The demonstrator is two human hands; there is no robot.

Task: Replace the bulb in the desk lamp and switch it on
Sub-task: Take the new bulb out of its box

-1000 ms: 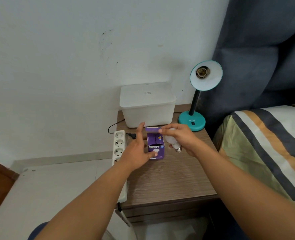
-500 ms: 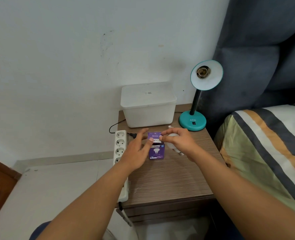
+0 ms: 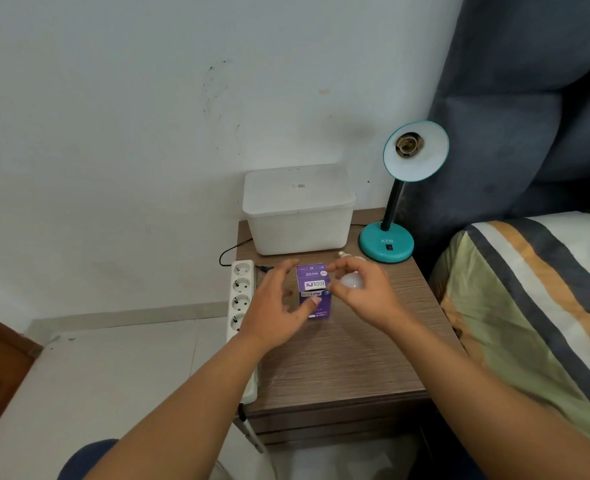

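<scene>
A teal desk lamp (image 3: pixel 387 244) stands at the back right of the wooden nightstand (image 3: pixel 349 358); its shade (image 3: pixel 421 161) faces me and the socket (image 3: pixel 407 145) is empty. A purple bulb box (image 3: pixel 316 285) stands upright mid-table. My left hand (image 3: pixel 272 310) holds the box, thumb on its front and fingers spread at its left side. My right hand (image 3: pixel 366 296) curls around a white bulb (image 3: pixel 350 281), fingertips at the box's top right corner. Just behind that hand, a metal screw base (image 3: pixel 341 253) with a bit of white shows; I cannot tell whether it is a second bulb.
A lidded white plastic tub (image 3: pixel 298 209) sits against the wall behind the box. A white power strip (image 3: pixel 241 292) runs along the nightstand's left edge, a black plug (image 3: pixel 264 268) beside it. A striped bed (image 3: pixel 528 289) and dark headboard border the right side.
The box's top flap, lifted by my right hand a second ago, now lies folded down. My right hand has dropped slightly and rotated, so the bulb's globe now faces me.
</scene>
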